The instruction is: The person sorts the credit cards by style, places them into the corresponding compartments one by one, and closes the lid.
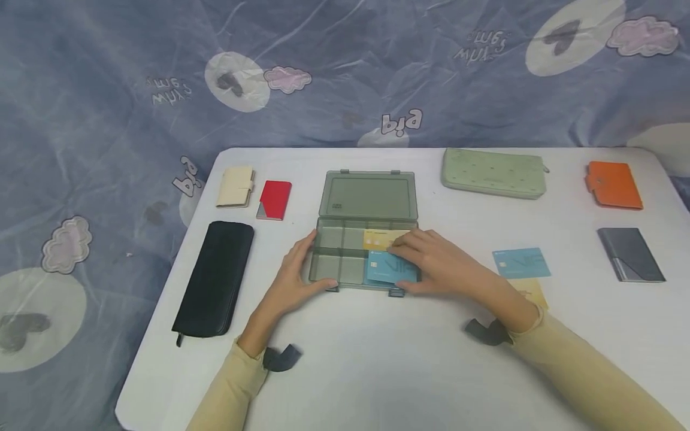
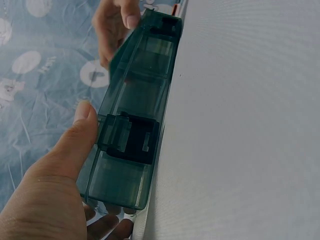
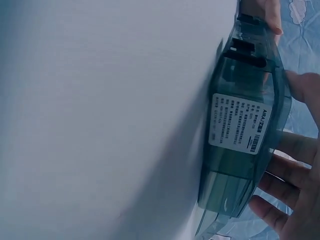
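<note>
A translucent grey-green plastic organizer box (image 1: pixel 326 257) lies with its lid (image 1: pixel 369 195) folded back. My left hand (image 1: pixel 293 281) grips its left end, thumb on the front edge and fingers around the far side; the left wrist view shows the thumb (image 2: pixel 82 130) just beside a dark latch. My right hand (image 1: pixel 431 260) is over the box's right end, thumb and fingers at the edges of a blue VIP card (image 1: pixel 389 267). Another blue card shows beneath it, and a yellow card (image 1: pixel 374 239) lies behind. In the right wrist view, the fingers (image 3: pixel 285 172) are close to the box's labelled wall.
Right of the box lie another blue card (image 1: pixel 521 262) and a yellow card (image 1: pixel 530 290), partly under the right forearm. A black zip wallet (image 1: pixel 215 278), cream wallet (image 1: pixel 235 186), red card holder (image 1: pixel 276 199), green pouch (image 1: pixel 493 173), orange wallet (image 1: pixel 614 184) and grey card holder (image 1: pixel 632 254) surround them.
</note>
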Demonstrator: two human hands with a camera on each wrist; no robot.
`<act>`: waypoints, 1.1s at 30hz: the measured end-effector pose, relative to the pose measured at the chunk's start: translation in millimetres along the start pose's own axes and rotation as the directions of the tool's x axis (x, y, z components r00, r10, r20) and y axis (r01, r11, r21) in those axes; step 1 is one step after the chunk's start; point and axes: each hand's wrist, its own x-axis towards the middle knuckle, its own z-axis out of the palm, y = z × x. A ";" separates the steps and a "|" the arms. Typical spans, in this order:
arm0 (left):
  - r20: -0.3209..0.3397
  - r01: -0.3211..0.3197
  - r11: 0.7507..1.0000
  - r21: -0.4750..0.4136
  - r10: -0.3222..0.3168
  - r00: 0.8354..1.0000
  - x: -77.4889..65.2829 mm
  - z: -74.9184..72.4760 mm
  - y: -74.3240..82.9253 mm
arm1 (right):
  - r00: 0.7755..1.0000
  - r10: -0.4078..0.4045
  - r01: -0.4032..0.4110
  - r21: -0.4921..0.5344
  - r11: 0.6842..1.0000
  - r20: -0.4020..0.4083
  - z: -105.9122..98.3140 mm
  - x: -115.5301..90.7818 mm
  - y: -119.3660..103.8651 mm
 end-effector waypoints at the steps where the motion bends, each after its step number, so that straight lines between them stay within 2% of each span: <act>1: 0.000 0.004 1.000 0.003 -0.004 1.000 -0.1 -0.3 -0.1 | 1.000 -0.005 0.005 -0.003 1.000 -0.002 0.2 -1.9 0.2; 4: 0.004 0.009 1.000 0.000 -0.009 1.000 -0.2 0.1 0.1 | 1.000 -0.003 0.003 -0.014 1.000 -0.006 -0.1 -10.3 1.3; 7: 0.011 0.002 1.000 -0.005 -0.002 1.000 0.0 1.7 0.8 | 0.999 0.046 -0.046 0.002 0.999 -0.017 -5.4 -25.3 5.0; 10: 0.010 0.001 1.000 -0.005 -0.001 1.000 -0.8 2.0 1.2 | 0.989 0.149 -0.149 0.041 0.988 -0.014 -15.2 -47.4 15.8; 12: 0.005 0.001 1.000 -0.002 -0.001 1.000 -1.7 1.2 1.2 | 0.972 0.234 -0.234 0.059 0.971 0.004 -23.8 -65.2 27.9; 15: 0.000 -0.006 1.000 -0.005 0.006 1.000 -1.8 0.4 1.1 | 0.929 0.368 -0.370 0.038 0.928 0.044 -37.5 -93.6 50.8; 18: -0.002 -0.020 1.000 -0.007 0.020 1.000 -0.8 1.0 -0.1 | 0.863 0.494 -0.497 -0.007 0.868 0.106 -50.6 -120.3 71.3; 20: -0.001 -0.022 1.000 -0.006 0.022 1.000 -0.5 0.9 -1.0 | 0.822 0.549 -0.550 -0.037 0.834 0.151 -55.4 -134.0 81.0; 22: -0.003 -0.020 1.000 -0.007 0.020 1.000 -0.6 0.8 -1.9 | 0.805 0.567 -0.567 -0.054 0.822 0.174 -56.6 -144.1 88.4; 29: 0.001 -0.010 1.000 -0.013 0.010 1.000 -0.1 0.9 -0.4 | 0.829 0.543 -0.537 -0.077 0.840 0.137 -54.4 -156.7 95.8; 33: 0.006 -0.011 1.000 -0.014 0.011 1.000 1.1 1.4 0.7 | 0.809 0.565 -0.559 -0.083 0.825 0.162 -57.1 -152.8 93.4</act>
